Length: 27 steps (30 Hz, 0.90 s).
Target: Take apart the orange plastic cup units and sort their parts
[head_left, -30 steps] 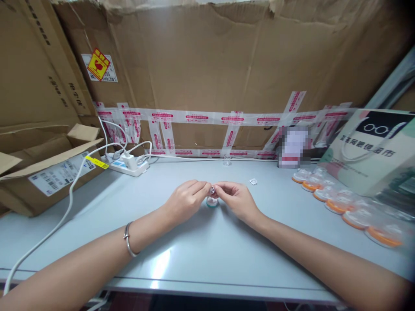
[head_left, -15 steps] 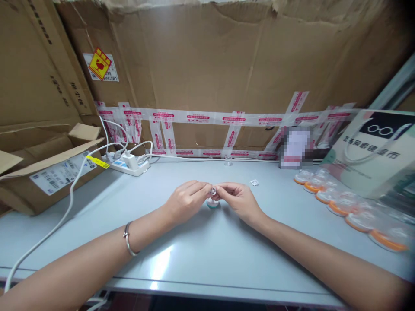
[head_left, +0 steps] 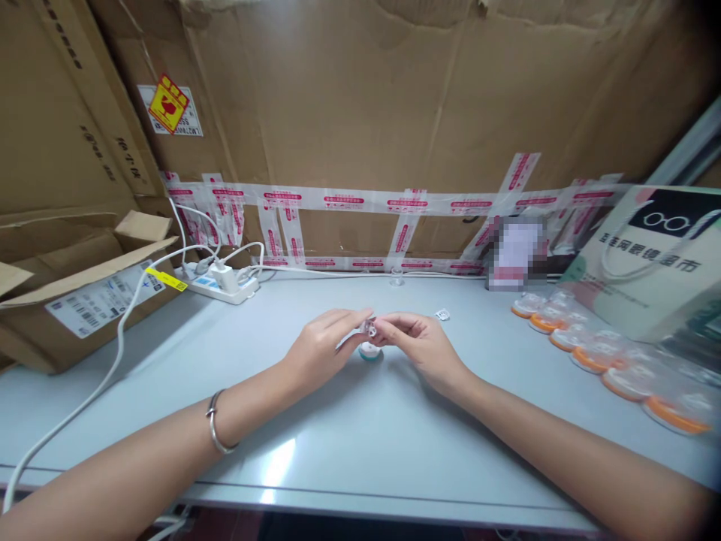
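Both hands meet over the middle of the table, around a small silvery-white part with spokes or openings; its exact kind is too small to make out. From the left, my left hand closes its thumb and fingertips on the part. My right hand pinches the same part between thumb and forefinger, with its other fingers curled. Just below the fingertips, a small round white piece with a green rim rests on the table.
Several clear domed pieces with orange and white bases line the right side, before a paper bag. A small clear cup and a white scrap lie farther back. At left are a power strip and an open carton.
My left fingers have straightened somewhat and shifted their grip, and the small part has tilted slightly. The right hand keeps its pinch. The whole view has shifted a little.
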Tool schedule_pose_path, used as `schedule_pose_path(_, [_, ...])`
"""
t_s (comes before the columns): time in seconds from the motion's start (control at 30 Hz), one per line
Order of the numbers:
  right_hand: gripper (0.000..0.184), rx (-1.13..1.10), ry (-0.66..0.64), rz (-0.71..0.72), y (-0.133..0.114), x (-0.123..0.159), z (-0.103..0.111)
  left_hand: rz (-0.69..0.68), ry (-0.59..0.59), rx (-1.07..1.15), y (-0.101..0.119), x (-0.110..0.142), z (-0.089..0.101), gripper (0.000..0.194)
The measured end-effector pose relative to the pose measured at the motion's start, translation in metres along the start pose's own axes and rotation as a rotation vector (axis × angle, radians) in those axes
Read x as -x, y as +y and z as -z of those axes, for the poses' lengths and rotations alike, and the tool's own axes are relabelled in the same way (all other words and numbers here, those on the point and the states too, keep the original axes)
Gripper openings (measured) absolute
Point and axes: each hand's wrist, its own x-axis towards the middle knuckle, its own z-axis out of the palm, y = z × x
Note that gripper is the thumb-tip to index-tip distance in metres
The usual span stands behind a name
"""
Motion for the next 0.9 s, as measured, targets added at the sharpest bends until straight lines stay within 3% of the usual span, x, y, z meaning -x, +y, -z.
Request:
schedule_pose_path(0.17, [0.03,-0.093,0.015,-0.049,0.0084,-0.0001,-0.003,-0.077,-0.063,-0.181,0.001,-0.0004,0.0002,0.015])
schedule_pose_path(0.47, [0.021,-0.283,0.017,-0.128,0.0085,0.002,-0.0043,-0.179,-0.088,-0.31,0.0026,-0.0006,0.0022,0.016])
schedule_pose_path(0.9, [0.017,-0.397,-0.03,-0.202,0.0064,0.0027,-0.0034,-0.335,-0.048,-0.272,-0.0045,0.0014,0.0049,0.027])
